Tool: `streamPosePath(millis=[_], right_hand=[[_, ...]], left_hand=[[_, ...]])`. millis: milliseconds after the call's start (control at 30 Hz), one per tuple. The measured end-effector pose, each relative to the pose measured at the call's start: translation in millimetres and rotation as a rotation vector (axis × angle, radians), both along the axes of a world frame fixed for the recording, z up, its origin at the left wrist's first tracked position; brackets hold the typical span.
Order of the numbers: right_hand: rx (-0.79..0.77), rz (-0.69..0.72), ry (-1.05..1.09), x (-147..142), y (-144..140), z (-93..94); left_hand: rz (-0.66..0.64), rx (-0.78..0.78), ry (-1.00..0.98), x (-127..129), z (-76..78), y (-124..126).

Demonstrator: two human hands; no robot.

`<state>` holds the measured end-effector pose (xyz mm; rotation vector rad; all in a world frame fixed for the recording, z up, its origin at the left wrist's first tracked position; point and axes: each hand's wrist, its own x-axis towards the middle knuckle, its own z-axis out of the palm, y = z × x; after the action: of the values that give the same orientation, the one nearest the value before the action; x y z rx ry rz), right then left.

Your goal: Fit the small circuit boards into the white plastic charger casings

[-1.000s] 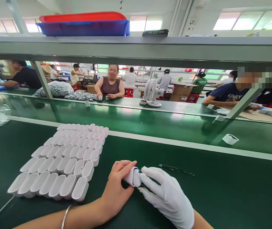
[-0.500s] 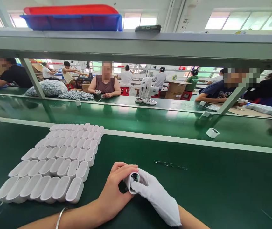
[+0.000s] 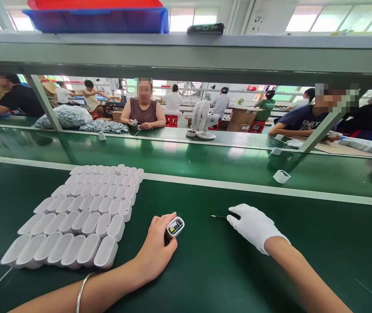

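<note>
Rounded white shell (image 3: 175, 227), bare left hand (image 3: 156, 250) gripping

A single head-worn camera gives the only view, so no second view overlaps it. It sits above the near edge of the green table (image 3: 270, 261) and faces forward and slightly down, across the table toward 12 o'clock. The nearest things, both forearms, enter from the bottom edge at 6 o'clock: the left hand (image 3: 158, 250) sits close at about 7 o'clock and the right hand (image 3: 254, 226) at about 5 o'clock. A shelf (image 3: 186, 52) spans the top at 12 o'clock. Beneath it, far off, people sit at other tables. The wide lens bends straight edges.
</note>
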<state>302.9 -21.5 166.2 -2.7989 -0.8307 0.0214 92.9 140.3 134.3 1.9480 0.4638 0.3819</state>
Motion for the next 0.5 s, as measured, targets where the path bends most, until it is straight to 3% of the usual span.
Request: streamPosePath(millis=[100, 200, 400, 500], right_hand=[[-0.055, -0.006, 0.001, -0.3, 0.6, -4.9], [0.063, 0.074, -0.131, -11.7, 5.3, -11.0], [0.539, 0.659, -0.283, -54.3, 16.6, -19.4], [0.569, 0.84, -0.212, -78.8, 24.3, -20.8]], left_hand=[[0.044, -0.067, -0.02, 0.3, -5.2, 0.0], [0.062, -0.093, -0.072, 0.5, -8.4, -0.1], [0.026, -0.007, -0.071, 2.7, -10.5, 1.6], [-0.092, 0.047, -0.077, 3.2, -13.5, 1.1]])
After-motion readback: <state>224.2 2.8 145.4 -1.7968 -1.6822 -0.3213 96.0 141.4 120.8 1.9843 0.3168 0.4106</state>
